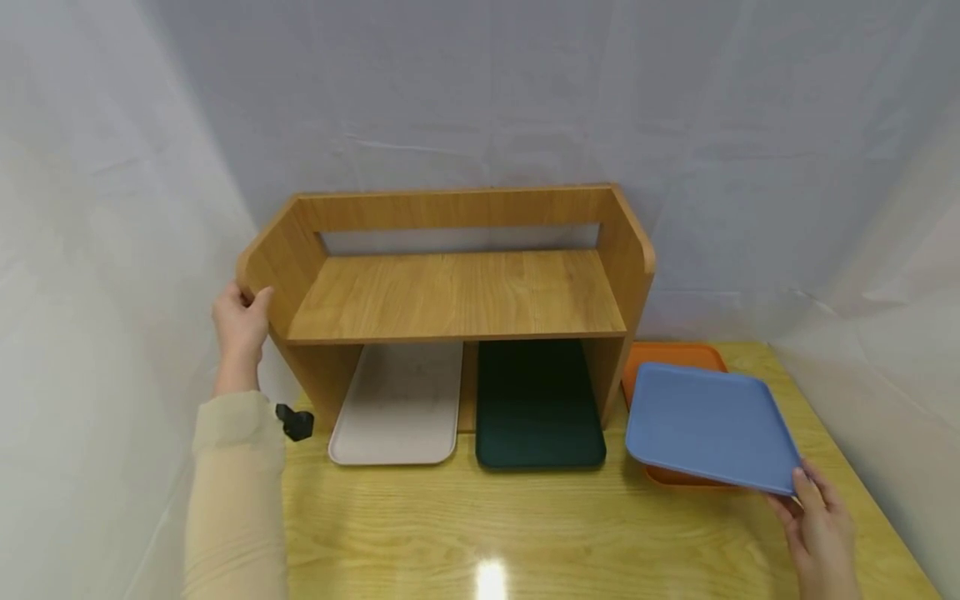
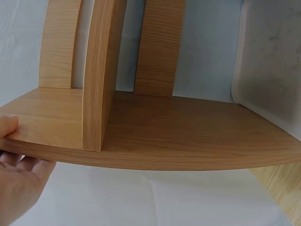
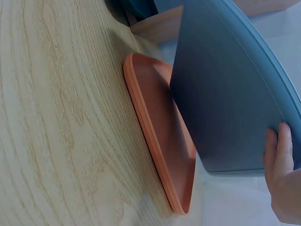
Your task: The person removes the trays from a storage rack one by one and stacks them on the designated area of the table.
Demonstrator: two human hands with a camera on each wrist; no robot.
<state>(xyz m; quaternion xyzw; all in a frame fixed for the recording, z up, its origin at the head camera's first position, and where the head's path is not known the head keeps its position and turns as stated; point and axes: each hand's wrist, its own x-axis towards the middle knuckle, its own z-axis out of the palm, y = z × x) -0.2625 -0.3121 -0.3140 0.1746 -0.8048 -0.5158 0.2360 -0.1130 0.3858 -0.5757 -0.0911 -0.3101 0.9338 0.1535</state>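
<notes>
My left hand (image 1: 242,325) grips the front edge of the left side panel of a wooden desktop shelf (image 1: 457,296), its thumb on the inner face and its fingers around the outside. In my right hand (image 1: 819,525) is a blue tray (image 1: 712,425), pinched at its near right corner. The right wrist view shows the fingers pressed on the underside of this blue tray (image 3: 230,89). It is held tilted above an orange tray (image 3: 157,127), which lies on the table right of the shelf and is partly hidden.
Under the shelf lie a pale tray (image 1: 397,408) on the left and a dark green tray (image 1: 540,408) on the right, near ends jutting out. A small black object (image 1: 295,422) sits by the left panel. White sheeting (image 1: 480,100) surrounds the wooden table (image 1: 450,525).
</notes>
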